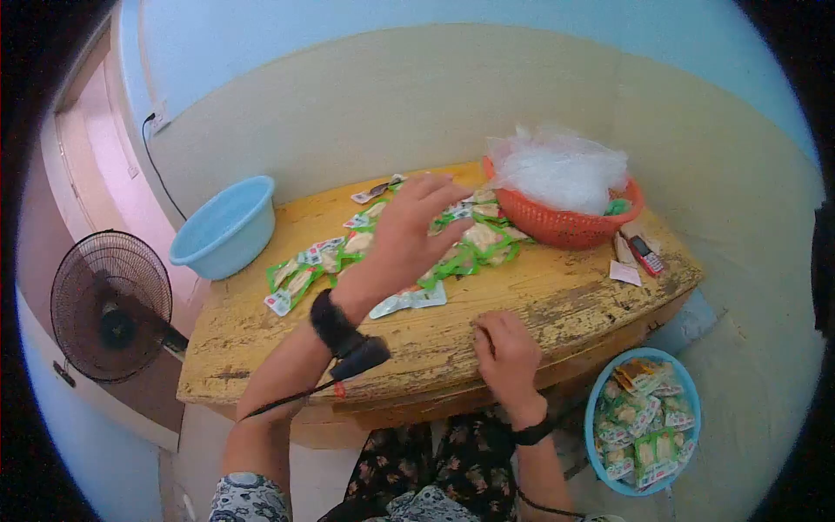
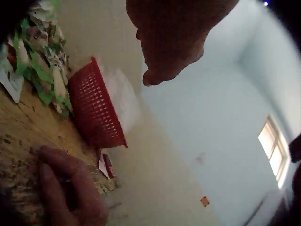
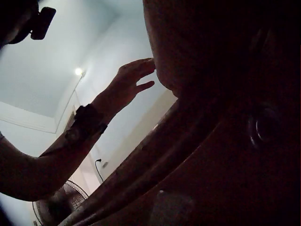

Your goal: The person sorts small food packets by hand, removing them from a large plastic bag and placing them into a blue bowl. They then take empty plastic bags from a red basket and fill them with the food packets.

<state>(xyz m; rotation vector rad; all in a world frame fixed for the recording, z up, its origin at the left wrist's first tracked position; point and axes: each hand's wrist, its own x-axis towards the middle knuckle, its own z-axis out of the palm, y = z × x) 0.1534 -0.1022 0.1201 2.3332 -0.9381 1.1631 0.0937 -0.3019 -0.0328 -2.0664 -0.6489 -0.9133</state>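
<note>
My left hand (image 1: 409,230) is raised over the table (image 1: 557,296) with its fingers stretched to the right and nothing in its grasp. Beneath it spread several green-and-white food packets (image 1: 483,244), partly covered by the hand. A paler packet (image 1: 409,299) lies nearest the front, below the left wrist. Close to the table's front edge, my right hand (image 1: 509,355) has loosely bent fingers, and no object shows in it. The left wrist view also catches this right hand (image 2: 70,188) over the worn wood. Much of the right wrist view is dark.
A red basket (image 1: 557,228) with clear plastic bags stands at the back right, beside a phone (image 1: 645,255). A blue basin (image 1: 224,228) is at the table's left end. Another basin (image 1: 593,435), low at right, holds packets. A fan (image 1: 111,304) stands left.
</note>
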